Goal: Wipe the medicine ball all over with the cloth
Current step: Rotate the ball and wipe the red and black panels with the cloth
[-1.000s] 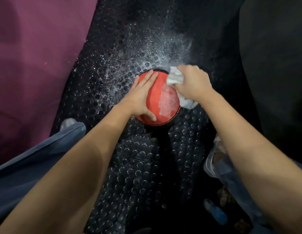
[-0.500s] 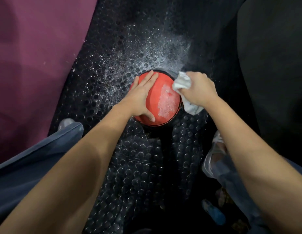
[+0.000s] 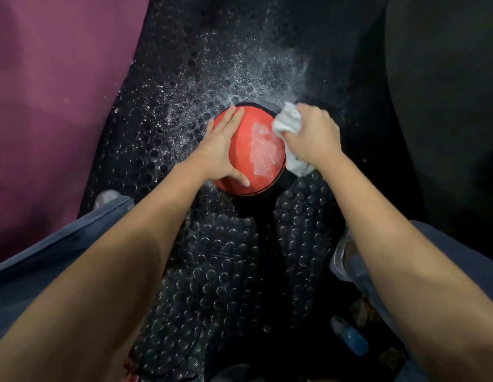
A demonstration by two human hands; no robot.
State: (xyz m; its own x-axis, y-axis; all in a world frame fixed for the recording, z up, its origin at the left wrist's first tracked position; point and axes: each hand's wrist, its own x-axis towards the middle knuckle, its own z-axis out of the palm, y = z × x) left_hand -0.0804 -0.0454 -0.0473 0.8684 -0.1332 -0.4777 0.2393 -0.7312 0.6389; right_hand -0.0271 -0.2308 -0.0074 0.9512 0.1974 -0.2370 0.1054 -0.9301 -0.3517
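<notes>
The mat [image 3: 212, 271] carries the ball [image 3: 256, 150] near its far end; the left hand [image 3: 220, 150] lies flat, steadying it, while the right hand [image 3: 312, 136] clenches the cloth [image 3: 286, 121] against its right side; foam remains on top, wiping looks partway done

Under me lies a black studded floor mat [image 3: 220, 271], flecked with white spray [image 3: 212, 86] farther out. A purple mat [image 3: 55, 92] sits to my left, and a blue bottle [image 3: 350, 337] lies near my right knee.
</notes>
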